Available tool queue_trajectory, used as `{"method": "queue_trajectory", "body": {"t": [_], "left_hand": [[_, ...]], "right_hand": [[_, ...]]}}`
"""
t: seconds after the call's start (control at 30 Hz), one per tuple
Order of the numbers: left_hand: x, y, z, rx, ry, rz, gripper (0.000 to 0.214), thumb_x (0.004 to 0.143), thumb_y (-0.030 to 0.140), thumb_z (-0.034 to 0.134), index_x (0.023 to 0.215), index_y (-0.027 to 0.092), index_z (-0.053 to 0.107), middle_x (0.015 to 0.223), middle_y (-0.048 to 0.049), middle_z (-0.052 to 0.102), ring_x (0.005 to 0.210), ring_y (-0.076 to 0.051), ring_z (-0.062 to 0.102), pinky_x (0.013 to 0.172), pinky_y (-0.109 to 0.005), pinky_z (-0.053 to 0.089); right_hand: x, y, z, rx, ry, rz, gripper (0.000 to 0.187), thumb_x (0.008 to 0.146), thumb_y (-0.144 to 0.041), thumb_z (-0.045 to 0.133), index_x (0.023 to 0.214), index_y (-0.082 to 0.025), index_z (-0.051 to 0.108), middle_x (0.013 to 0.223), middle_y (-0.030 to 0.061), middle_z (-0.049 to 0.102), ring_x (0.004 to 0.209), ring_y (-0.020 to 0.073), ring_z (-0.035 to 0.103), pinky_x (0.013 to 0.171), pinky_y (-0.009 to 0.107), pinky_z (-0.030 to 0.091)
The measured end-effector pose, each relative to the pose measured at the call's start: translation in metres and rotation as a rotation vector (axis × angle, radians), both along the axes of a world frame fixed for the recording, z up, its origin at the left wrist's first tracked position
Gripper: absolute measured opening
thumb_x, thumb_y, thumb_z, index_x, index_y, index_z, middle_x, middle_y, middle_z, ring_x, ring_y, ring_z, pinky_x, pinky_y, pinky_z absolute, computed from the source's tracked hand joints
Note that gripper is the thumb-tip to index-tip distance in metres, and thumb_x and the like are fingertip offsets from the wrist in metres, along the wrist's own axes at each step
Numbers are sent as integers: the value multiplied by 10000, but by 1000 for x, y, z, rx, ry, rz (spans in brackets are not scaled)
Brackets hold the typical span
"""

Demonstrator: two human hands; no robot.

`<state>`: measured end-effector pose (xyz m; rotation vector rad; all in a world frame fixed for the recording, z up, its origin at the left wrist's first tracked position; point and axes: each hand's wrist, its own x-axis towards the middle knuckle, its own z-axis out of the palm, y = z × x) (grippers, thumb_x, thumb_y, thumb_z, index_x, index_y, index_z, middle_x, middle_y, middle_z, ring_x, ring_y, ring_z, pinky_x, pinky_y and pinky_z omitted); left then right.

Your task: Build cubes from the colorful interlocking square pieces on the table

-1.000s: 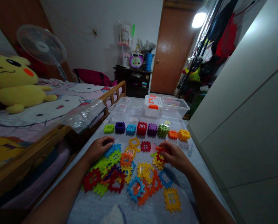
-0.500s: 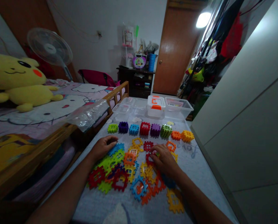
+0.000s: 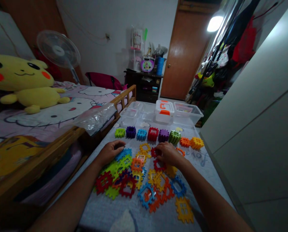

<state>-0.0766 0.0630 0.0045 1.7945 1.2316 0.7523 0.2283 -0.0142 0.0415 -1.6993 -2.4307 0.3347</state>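
My left hand [image 3: 113,152] rests at the upper left of the loose building tiles, its thumb and fingers apart with nothing between them. Just below it lie blue tiles [image 3: 124,154] and green tiles [image 3: 118,165]. My right hand [image 3: 169,152] reaches over the middle of the spread, fingers closed at the edge of a red tile [image 3: 153,152] that they partly hide. Another red tile [image 3: 159,165] lies just under that hand. Yellow tiles [image 3: 155,177], an orange tile [image 3: 137,164] and a blue frame tile [image 3: 146,195] are scattered nearby, many overlapping.
Behind the loose tiles runs a row of sorted stacks, among them a red stack [image 3: 153,134] and a yellow stack [image 3: 197,143]. Clear plastic boxes [image 3: 187,112] and an orange-latched box [image 3: 164,111] stand farther back. A wooden bed rail [image 3: 86,132] borders the left, a pale cabinet [image 3: 255,129] the right.
My right hand has moved up and away from the lower red tile to the upper one, uncovering a blue tile below its wrist. My left hand keeps its place; the view has shifted slightly.
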Motion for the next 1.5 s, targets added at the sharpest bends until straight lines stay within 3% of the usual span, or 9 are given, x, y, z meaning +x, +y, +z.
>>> {"method": "queue_trajectory", "body": {"t": [0.1,0.27,0.4,0.5,0.63,0.8,1.0,1.27,1.5], "left_hand": [[2,-2,3,-8,-9,15,432,669,546,651,900,185,710,902,-54,759,883,-274,694,847,-380,537],[2,-1,2,-6,-26,9,438,664,546,659,903,183,711,907,-57,758,874,-266,694,849,-374,538],[2,0,1,-15,-35,12,439,662,548,661,903,184,709,900,-56,756,873,-267,694,840,-378,543],[2,-1,2,-16,-29,14,438,665,546,659,904,183,705,902,-56,755,874,-266,694,848,-381,541],[1,0,1,-11,-31,12,436,663,541,659,900,178,704,895,-59,753,874,-266,692,854,-384,537],[1,1,-2,-18,-36,12,439,670,538,655,915,177,702,905,-60,751,878,-265,692,846,-382,537],[1,1,-2,-15,-34,14,448,669,547,656,927,184,705,907,-55,758,890,-266,692,841,-381,536],[1,0,-1,-22,-29,17,446,672,535,654,929,174,700,926,-66,757,902,-273,693,854,-386,533],[-1,3,-7,-12,-43,0,440,690,532,657,949,179,700,934,-62,754,905,-269,694,858,-392,536]], "right_hand": [[4,0,3,4,26,17,119,817,-161,573,801,-182,689,833,55,681,809,178,602,783,282,413],[20,-12,11,88,253,-114,251,913,-170,428,967,-177,674,919,64,684,835,169,609,774,289,438],[19,-29,15,-48,413,-144,257,936,-227,408,1063,-198,629,791,10,651,698,147,586,670,267,435],[8,-37,9,-117,347,-128,216,913,-195,433,996,-197,632,775,6,635,706,150,579,676,269,427],[-1,-36,-5,-20,198,-102,169,880,-155,483,866,-169,651,869,61,630,855,186,571,794,310,425],[6,-37,-7,53,151,-106,144,852,-197,570,953,-167,668,1002,88,598,944,213,535,863,352,418],[10,-45,5,-88,132,-21,508,681,-370,777,1135,-185,647,1144,105,571,1042,269,494,920,402,416],[7,-44,2,-107,141,7,480,701,-250,697,1175,-192,636,1125,95,572,1041,258,478,929,383,406],[7,-44,3,-142,118,54,515,695,-253,677,1202,-195,615,1134,98,571,1051,257,483,948,386,399]]}}
